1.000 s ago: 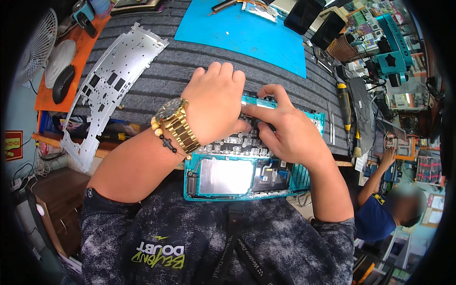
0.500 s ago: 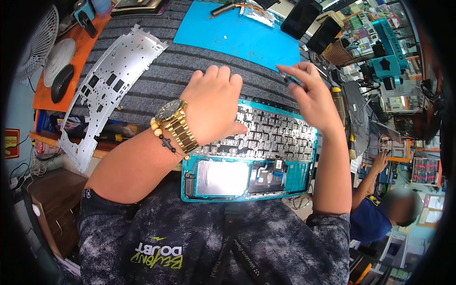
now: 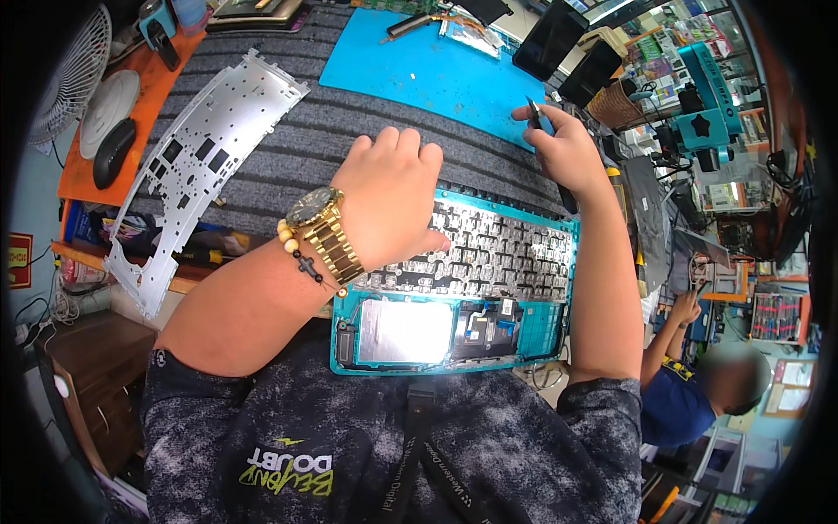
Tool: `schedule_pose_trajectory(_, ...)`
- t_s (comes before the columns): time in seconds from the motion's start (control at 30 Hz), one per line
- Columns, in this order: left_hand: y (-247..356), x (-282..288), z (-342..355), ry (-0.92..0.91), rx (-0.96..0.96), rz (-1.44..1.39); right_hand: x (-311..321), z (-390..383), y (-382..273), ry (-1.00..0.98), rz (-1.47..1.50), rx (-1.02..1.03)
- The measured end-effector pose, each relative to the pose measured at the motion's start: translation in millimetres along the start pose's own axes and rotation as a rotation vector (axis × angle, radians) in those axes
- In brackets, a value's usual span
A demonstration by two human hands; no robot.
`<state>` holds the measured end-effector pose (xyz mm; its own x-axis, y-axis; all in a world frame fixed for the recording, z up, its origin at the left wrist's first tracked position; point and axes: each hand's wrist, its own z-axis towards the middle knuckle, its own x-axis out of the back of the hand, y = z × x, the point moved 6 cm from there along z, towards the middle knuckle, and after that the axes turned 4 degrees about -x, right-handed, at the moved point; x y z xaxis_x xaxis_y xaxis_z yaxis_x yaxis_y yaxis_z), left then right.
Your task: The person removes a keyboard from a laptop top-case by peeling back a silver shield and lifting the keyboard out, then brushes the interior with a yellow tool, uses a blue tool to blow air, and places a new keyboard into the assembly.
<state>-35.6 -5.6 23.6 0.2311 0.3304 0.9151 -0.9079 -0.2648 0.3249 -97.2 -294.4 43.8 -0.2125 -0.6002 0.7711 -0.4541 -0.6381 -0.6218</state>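
Observation:
A teal laptop palmrest case (image 3: 349,308) lies inner side up in front of me, tilted against my front. Its silvery keyboard back (image 3: 502,253) and touchpad parts (image 3: 489,327) are exposed. My left hand (image 3: 388,196), with a gold watch (image 3: 327,227) on its wrist, is closed over the case's upper left part. Its thumb lies on the keyboard back; the fingertips are hidden. Above the right end of the case, my right hand (image 3: 572,157) is closed on a slim dark hand tool (image 3: 541,120). The tool's pointed tip faces up and away, apart from the case.
A perforated silver metal plate (image 3: 209,144) lies at left on the striped grey mat (image 3: 288,113). Beyond is a blue work mat (image 3: 428,79) with small parts. A black mouse (image 3: 114,153) and fan (image 3: 74,70) stand far left. At right, another person (image 3: 685,393) works nearby.
My right hand has turned, bringing the dark tool more upright with its tip pointing away. The left hand has stayed nearly still on the case. The other person's hand has shifted slightly.

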Motion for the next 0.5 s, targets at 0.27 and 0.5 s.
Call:
schedule_pose_trajectory(0.27,-0.1,1.0,0.9,-0.017,0.004,0.004,-0.9,22.7,-3.9,0.167,-0.223,0.052)
schedule_pose_trajectory(0.5,-0.7,0.7,1.1,-0.023,0.010,0.005,-5.5,26.6,-13.4,0.142,-0.283,0.011)
